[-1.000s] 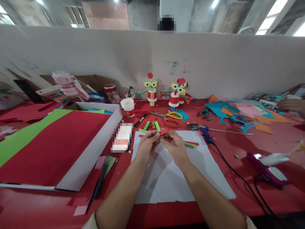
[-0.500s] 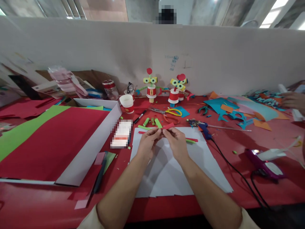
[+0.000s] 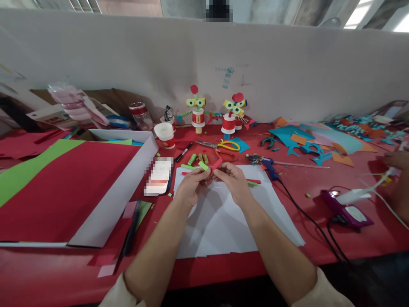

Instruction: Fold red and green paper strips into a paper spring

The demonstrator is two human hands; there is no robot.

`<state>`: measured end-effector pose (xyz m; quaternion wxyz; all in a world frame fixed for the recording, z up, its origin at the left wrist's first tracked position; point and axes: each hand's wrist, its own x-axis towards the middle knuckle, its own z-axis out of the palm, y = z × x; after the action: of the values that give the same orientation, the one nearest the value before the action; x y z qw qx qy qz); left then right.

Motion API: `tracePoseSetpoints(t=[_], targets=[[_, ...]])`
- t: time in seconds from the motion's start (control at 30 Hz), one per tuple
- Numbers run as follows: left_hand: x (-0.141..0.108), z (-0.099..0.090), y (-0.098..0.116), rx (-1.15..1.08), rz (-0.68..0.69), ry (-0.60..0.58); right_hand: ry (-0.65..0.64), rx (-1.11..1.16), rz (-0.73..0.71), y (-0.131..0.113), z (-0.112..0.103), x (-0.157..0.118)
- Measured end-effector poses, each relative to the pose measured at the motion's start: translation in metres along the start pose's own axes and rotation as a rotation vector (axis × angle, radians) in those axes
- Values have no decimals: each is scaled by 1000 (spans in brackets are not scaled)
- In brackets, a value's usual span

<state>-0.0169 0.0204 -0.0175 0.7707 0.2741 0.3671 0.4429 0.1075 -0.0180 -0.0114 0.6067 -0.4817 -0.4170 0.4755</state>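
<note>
My left hand (image 3: 191, 185) pinches a green paper strip (image 3: 203, 165), whose end sticks up past the fingertips. Beside it, my right hand (image 3: 233, 179) has its fingers closed on a red paper strip (image 3: 217, 163). The two strips meet between my fingertips, where the join is partly hidden. Both hands are above white paper sheets (image 3: 220, 226). More green strips (image 3: 189, 166) and red strips (image 3: 254, 181) lie at the sheets' far edge. Just beyond are several folded green paper springs (image 3: 192, 159).
Left are a phone (image 3: 159, 175), a marker (image 3: 183, 152) and a box with coloured paper (image 3: 115, 217). Scissors (image 3: 228, 146) and paper-cup figures (image 3: 198, 118) stand beyond. A glue gun (image 3: 271, 169), its cord and a purple power strip (image 3: 347, 209) are right, near another person's hand (image 3: 396, 161).
The green strip's end now leans left, and the red strip points more upward. My hands stay close together. The camera view has shifted slightly; the other person's hand at right is lower.
</note>
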Motion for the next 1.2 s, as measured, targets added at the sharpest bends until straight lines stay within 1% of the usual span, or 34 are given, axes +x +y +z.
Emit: tracePoseSetpoints(t=[0.07, 0.13, 0.23, 0.33, 0.43, 0.53, 0.67, 0.8, 0.93, 1.03, 1.13, 1.2], targets=[[0, 3, -3, -89, 28, 29, -11, -73, -36, 3, 1, -1], [-1, 5, -6, -158, 39, 34, 10, -189, -107, 5, 2, -2], [-3, 6, -7, -199, -13, 21, 79, -325, -214, 8, 2, -2], [-5, 6, -5, -192, -33, -9, 84, -340, -264, 8, 1, -2], [-5, 5, -2, -171, 4, -69, 69, -319, -321, 7, -2, -3], [-5, 5, -1, -138, 39, -83, 49, -304, -367, 5, -3, -4], [-5, 6, -3, -145, 72, -62, 5, -285, -389, 2, -2, -6], [-5, 7, -6, -195, 60, -15, -11, -255, -358, 2, 1, -7], [-5, 10, -8, -228, 84, 18, 43, -278, -328, 6, 4, -5], [-6, 12, -10, -236, 93, 37, 96, -345, -340, 9, 4, -3], [-5, 11, -11, -213, 111, 14, 127, -396, -365, 10, 2, -2], [-3, 9, -11, -169, 149, 3, 135, -423, -381, 11, 0, -2]])
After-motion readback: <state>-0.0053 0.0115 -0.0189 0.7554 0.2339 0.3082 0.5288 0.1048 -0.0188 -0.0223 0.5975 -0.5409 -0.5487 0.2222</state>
